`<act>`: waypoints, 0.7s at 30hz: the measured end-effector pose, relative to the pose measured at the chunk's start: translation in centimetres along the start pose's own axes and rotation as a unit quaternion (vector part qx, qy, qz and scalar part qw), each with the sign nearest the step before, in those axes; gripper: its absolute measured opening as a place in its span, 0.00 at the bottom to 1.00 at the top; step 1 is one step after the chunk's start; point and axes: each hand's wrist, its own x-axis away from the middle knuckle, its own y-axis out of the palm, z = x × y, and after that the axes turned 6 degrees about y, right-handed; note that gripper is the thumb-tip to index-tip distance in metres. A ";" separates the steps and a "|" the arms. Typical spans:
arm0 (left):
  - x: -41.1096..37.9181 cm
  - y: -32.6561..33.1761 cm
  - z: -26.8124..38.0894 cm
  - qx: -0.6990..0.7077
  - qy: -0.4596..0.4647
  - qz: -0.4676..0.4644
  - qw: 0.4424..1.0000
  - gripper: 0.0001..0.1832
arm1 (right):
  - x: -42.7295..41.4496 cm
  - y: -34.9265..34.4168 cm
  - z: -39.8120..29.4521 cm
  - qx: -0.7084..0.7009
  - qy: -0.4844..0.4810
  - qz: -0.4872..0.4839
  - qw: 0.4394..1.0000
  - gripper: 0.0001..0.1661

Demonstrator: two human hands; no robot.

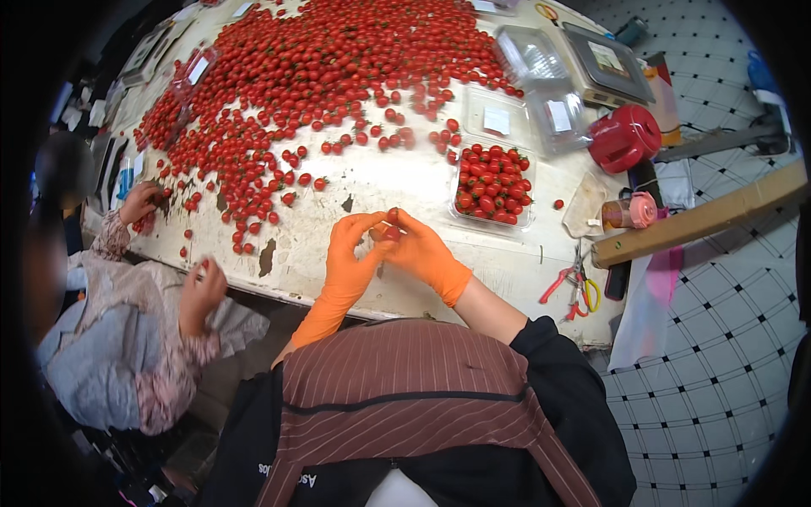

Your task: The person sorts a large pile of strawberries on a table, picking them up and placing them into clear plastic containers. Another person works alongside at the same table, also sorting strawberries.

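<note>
My left hand (351, 253), in an orange glove, meets my right hand (424, 253), gloved alike, over the near part of the white table (304, 272). A cherry tomato (391, 234) lies between the two hands; which of them grips it I cannot tell. Another cherry tomato (393, 216) shows at the fingertips of my right hand. To the right of my hands stands a clear plastic punnet (527, 222) filled with cherry tomatoes. Beyond my hands spreads a large heap of cherry tomatoes (317, 63), with loose ones along its near edge.
Beside me on the left, another person's hands (203, 291) work at the table. Clear punnets (529, 54), a scale (608, 63) and a red jug (626, 139) stand at the right. Nearer are red-handled snips (561, 282), a pink-lidded bottle (627, 211) and a long cardboard piece (697, 215).
</note>
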 end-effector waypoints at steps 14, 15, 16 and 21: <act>1.7 2.0 -3.0 0.141 -0.126 -0.048 0.981 0.17 | 8.1 -2.8 -12.4 0.759 -0.500 0.380 0.172 0.27; 1.6 2.0 -2.9 0.143 -0.129 -0.051 0.980 0.17 | 8.1 -3.2 -12.6 0.776 -0.460 0.394 0.176 0.28; 1.4 1.9 -2.7 0.143 -0.127 -0.059 0.980 0.18 | 8.1 -3.7 -12.8 0.781 -0.459 0.388 0.169 0.28; 1.5 1.5 -4.0 0.123 -0.138 -0.074 0.980 0.17 | 7.6 -1.8 -12.8 0.775 -0.483 0.366 0.177 0.27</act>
